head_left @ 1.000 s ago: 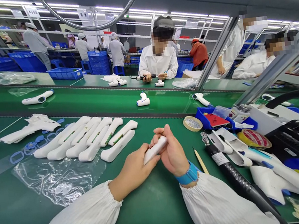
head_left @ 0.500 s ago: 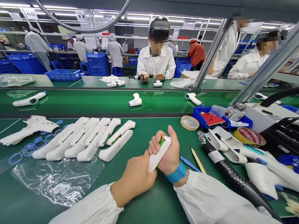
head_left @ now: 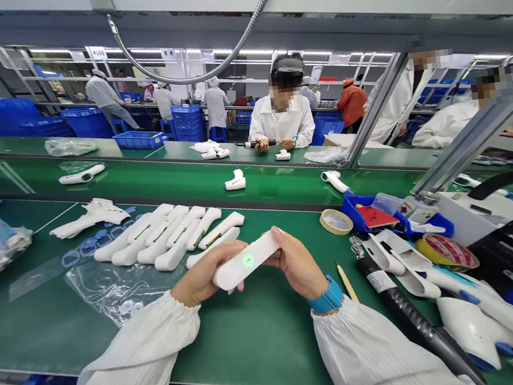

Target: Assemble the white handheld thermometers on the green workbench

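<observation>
A slim white plastic device [head_left: 233, 272] is held tilted between my two hands above the green mat, its right end higher. A round green light glows on its face. My left hand [head_left: 199, 277] grips the lower left end from behind. My right hand [head_left: 301, 268], with a blue wristband [head_left: 326, 297], holds the upper right end, thumb on top. Just beyond my left hand lies a row of similar white devices [head_left: 169, 259], several with green strips showing along their sides. A clear plastic bag [head_left: 110, 294] lies left of my left hand.
At right are a tape roll [head_left: 336, 222], a blue parts bin [head_left: 360, 210], a wooden stick [head_left: 347, 282], a black electric screwdriver [head_left: 401, 302] and white thermometer guns [head_left: 466, 323]. A co-worker [head_left: 281, 115] sits across the green conveyor [head_left: 182, 188].
The white device has turned so its broad face shows, with the green light now visible. My hands have moved apart to its two ends. The view has shifted left and up.
</observation>
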`<action>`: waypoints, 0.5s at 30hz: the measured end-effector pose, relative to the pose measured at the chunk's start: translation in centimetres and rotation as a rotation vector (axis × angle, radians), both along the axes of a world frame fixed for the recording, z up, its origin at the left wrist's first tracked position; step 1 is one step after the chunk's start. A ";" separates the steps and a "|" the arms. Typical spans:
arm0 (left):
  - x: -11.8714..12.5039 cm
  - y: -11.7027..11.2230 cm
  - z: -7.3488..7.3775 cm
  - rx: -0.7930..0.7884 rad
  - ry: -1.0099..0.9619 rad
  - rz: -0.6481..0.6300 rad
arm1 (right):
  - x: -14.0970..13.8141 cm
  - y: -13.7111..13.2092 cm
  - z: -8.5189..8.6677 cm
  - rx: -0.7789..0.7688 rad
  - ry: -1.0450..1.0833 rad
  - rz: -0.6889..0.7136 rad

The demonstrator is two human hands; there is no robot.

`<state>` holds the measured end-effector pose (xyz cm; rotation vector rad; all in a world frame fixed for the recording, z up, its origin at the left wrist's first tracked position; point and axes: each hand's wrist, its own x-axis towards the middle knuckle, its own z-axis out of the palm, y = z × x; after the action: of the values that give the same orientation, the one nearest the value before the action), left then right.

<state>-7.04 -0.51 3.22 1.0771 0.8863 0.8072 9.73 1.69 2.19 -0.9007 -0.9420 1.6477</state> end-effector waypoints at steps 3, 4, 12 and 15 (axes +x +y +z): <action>-1.2 0.3 0.1 -0.087 -0.238 0.149 | 0.2 0.1 -0.2 -0.043 -0.040 0.046; -1.4 0.3 0.0 -0.104 -0.289 0.199 | 0.1 0.1 -0.2 -0.057 -0.037 0.046; -1.8 0.7 -0.6 -0.114 -0.359 0.396 | 0.0 -0.1 -0.2 -0.081 -0.037 0.095; -1.9 0.7 -0.4 -0.055 -0.314 0.397 | 0.1 -0.3 -0.1 -0.056 -0.043 0.136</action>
<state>-8.91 0.20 2.85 0.7058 0.8573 1.2375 9.79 1.35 2.09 -0.9297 -1.0095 1.7837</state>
